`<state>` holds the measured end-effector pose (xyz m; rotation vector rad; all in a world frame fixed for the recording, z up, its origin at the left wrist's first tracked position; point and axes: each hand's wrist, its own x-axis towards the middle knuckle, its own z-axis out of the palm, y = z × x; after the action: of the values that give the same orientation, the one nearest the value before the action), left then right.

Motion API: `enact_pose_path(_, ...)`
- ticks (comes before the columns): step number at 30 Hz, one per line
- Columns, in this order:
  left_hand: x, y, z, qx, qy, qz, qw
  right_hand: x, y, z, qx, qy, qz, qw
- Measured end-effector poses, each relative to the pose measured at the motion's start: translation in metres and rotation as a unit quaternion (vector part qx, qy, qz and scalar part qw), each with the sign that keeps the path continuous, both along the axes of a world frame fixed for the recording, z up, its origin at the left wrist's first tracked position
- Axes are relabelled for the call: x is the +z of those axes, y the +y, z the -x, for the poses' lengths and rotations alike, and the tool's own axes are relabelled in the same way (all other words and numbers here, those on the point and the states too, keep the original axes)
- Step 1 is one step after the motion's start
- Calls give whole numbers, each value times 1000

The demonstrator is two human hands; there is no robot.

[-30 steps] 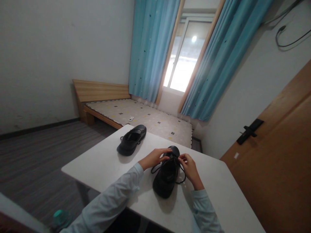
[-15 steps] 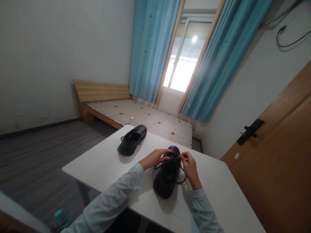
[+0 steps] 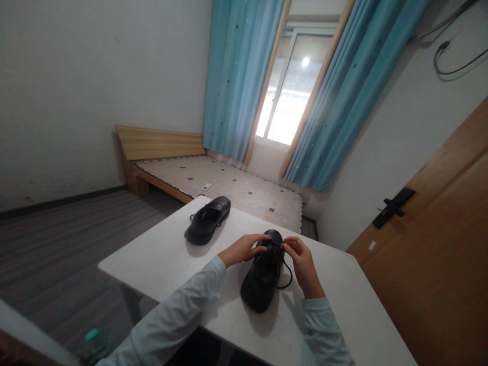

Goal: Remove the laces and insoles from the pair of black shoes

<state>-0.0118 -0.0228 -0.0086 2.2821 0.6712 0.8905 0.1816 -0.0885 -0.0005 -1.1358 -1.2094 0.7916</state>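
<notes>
A black lace-up shoe (image 3: 259, 287) stands on the white table (image 3: 345, 305) with its heel toward me and its toe pointing away. My left hand (image 3: 246, 249) grips the shoe's left side near the lacing, thumb and fingers bent around it. At the right side of the lacing, my right hand (image 3: 301, 259) pinches a black shoelace (image 3: 290, 277), whose loose loop hangs beside the shoe. The fingertips partly cover the lacing. A second black shoe (image 3: 204, 229) rests farther left on the table, its laces loose at the sides.
Beyond the table is a bed (image 3: 244, 185) with a wooden headboard and a small white object (image 3: 206, 187) on it. A wooden door (image 3: 430, 254) stands at the right. A bottle with a green cap (image 3: 91, 335) is at lower left.
My right hand has shifted slightly to the right and its fingers have turned at the lace. The left hand and both shoes keep their places.
</notes>
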Motion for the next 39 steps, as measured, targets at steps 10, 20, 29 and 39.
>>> enact_pose_path(10, 1, -1, 1, -5, -14, 25, 1000, 18, -12, -3, 48, 152, -24, 987)
enact_pose_path(20, 5, -5, 3, -14, 11, 12, 1000, 26, -17, -7, 38, 144, -36, 988)
enact_pose_path(29, 6, -6, 4, -17, 5, 17, 1000, 24, -16, -10, 11, 126, -30, 991)
enact_pose_path(39, 4, -4, 3, -15, 3, 16, 1000, 27, -19, -19, -12, 154, -55, 986)
